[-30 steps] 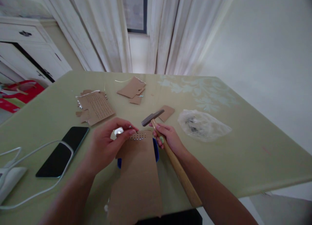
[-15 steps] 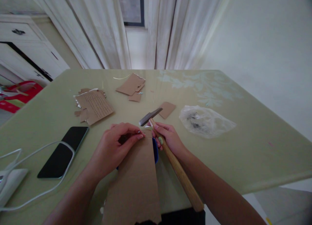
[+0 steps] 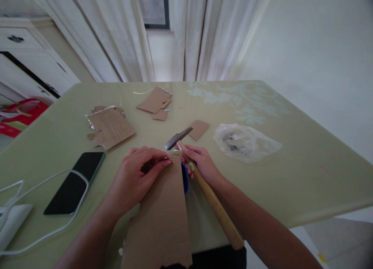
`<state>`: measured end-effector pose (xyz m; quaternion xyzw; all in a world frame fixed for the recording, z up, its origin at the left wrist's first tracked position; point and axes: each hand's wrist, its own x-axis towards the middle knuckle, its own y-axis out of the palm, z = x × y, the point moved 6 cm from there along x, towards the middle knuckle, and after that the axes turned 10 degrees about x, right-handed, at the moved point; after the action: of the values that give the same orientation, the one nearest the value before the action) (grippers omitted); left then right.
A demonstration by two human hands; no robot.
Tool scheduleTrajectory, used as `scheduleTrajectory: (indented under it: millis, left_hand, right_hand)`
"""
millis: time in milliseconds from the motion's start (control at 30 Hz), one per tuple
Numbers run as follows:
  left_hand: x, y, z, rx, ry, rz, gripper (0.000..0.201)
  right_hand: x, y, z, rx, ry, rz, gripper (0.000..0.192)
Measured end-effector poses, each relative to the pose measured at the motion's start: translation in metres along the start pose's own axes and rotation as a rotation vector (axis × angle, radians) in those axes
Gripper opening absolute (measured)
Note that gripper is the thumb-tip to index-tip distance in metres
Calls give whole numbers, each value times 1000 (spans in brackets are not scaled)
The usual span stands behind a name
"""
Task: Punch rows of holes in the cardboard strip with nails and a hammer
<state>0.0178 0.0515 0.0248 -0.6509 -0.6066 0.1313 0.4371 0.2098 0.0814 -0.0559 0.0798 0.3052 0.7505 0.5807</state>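
My right hand (image 3: pixel 199 163) is wrapped round the wooden handle of a hammer (image 3: pixel 214 201) close to its metal head, which points up and away over the far end of the cardboard. A long brown cardboard strip (image 3: pixel 163 214) stretches from the near edge toward the middle of the table. At its far end my left hand (image 3: pixel 142 173) pinches a tiny item between thumb and forefinger, too small to name. A blue object (image 3: pixel 185 179) shows partly from beneath the strip; the rest of it is hidden.
Torn cardboard with writing (image 3: pixel 112 129), cardboard scraps (image 3: pixel 155 100) and a small cardboard piece (image 3: pixel 199 129) lie farther back. To the right is a clear plastic bag (image 3: pixel 244 142) with small dark items. A phone (image 3: pixel 75 183) lies left under a white cable (image 3: pixel 58 232).
The view has shifted very slightly. Both hands, the hammer and the cardboard strip keep nearly the same positions relative to each other.
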Motion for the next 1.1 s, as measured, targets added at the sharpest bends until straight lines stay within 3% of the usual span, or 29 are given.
scheduleTrajectory:
  millis: [633, 1100]
  left_hand:
    - [-1, 1, -2, 44, 35, -16, 13]
    - [-2, -3, -17, 111, 146, -45, 7]
  right_hand:
    - [1, 0, 0, -7, -4, 5, 44]
    - [1, 2, 0, -5, -7, -7, 46]
